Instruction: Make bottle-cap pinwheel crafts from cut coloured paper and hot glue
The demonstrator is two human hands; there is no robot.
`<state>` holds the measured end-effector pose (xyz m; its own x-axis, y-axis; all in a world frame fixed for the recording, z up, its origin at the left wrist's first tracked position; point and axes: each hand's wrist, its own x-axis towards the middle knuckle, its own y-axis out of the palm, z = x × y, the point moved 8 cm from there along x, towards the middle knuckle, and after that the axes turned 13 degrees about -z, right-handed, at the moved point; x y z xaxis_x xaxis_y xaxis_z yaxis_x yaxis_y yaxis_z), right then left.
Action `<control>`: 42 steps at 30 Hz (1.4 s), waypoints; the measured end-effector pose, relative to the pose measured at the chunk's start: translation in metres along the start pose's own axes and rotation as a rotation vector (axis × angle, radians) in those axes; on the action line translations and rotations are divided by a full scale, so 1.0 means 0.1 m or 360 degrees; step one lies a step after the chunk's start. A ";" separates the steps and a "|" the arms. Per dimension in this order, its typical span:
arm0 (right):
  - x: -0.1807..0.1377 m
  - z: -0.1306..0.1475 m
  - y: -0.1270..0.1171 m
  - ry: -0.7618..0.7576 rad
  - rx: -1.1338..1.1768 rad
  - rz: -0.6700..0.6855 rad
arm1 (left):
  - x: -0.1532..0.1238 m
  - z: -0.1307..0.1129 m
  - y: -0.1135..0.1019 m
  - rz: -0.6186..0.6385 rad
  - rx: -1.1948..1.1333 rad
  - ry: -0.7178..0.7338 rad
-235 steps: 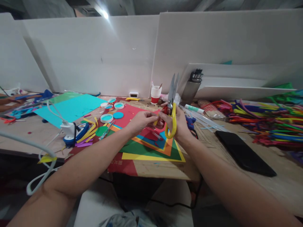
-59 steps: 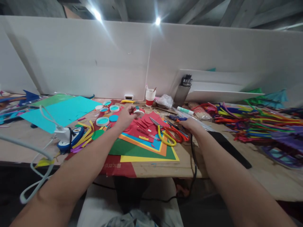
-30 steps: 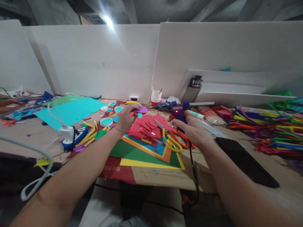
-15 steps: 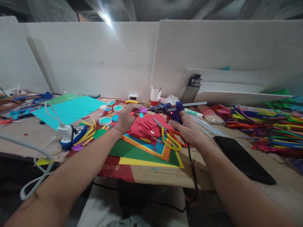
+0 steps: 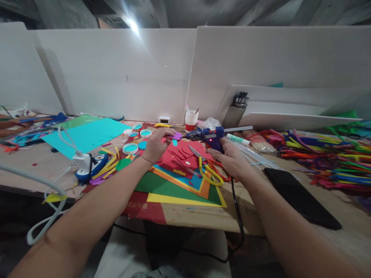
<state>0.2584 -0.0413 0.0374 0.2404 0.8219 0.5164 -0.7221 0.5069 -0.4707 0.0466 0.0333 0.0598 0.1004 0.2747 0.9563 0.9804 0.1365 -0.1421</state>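
A: Glue gun (image 5: 206, 134), blue: where is it?

B: Held above the red paper (image 5: 185, 151). The right hand (image 5: 230, 160) grips its handle, and the nozzle points left.

A: And the left hand (image 5: 153, 144)?

B: Closed, pinching a small purple paper piece (image 5: 176, 135) in its fingertips, just beside the nozzle. Scissors (image 5: 211, 174) lie on the coloured sheets below the gun.

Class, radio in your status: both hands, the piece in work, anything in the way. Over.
Left hand pinching purple paper disc. Right hand gripping blue glue gun, nozzle aimed at disc. Yellow-and-red scissors lying below right hand, not blocking.
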 end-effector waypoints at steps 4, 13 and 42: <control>0.00 0.01 -0.01 0.0012 -0.0039 0.0007 | 0.00 0.01 0.01 0.0007 0.0027 -0.0007; 0.00 -0.01 -0.02 -0.0010 -0.0046 0.0006 | 0.00 0.00 0.00 -0.0012 0.0054 0.0012; 0.27 -0.72 -0.43 0.0360 0.0177 -0.0378 | -0.09 0.35 -0.02 -0.0198 -0.0168 -0.0640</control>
<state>0.3428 -0.0225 0.0206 0.5391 0.7272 0.4249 -0.6918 0.6701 -0.2692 0.0380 0.0645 0.0428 -0.0732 0.6141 0.7859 0.9949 0.0994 0.0150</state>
